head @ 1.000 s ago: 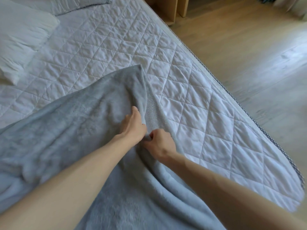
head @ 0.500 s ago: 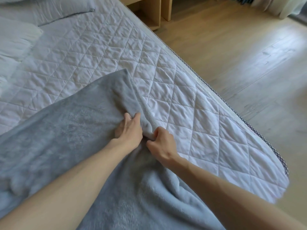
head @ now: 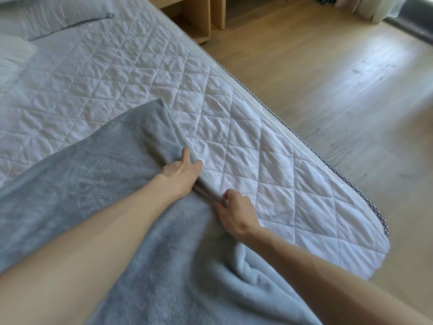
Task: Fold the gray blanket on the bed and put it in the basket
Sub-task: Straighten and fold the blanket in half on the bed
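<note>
The gray blanket (head: 89,174) lies spread over the near left part of the bed (head: 276,174), one corner pointing toward the pillows. Its right edge runs diagonally across the white quilted cover. My left hand (head: 181,170) grips that edge, thumb on top and fingers tucked under the fabric. A little nearer along the same edge, my right hand (head: 234,212) pinches the blanket's hem between thumb and fingers. The two hands are a short gap apart. No basket is in view.
Two pillows (head: 56,12) lie at the head of the bed, far left. The bed's right edge with dark patterned piping (head: 311,151) drops to a wooden floor (head: 339,73). A light wooden shelf unit (head: 199,17) stands beyond the bed.
My hands have slid apart along the blanket's edge: the left went further up, the right stayed nearer. The view has also shifted toward the bed's right edge.
</note>
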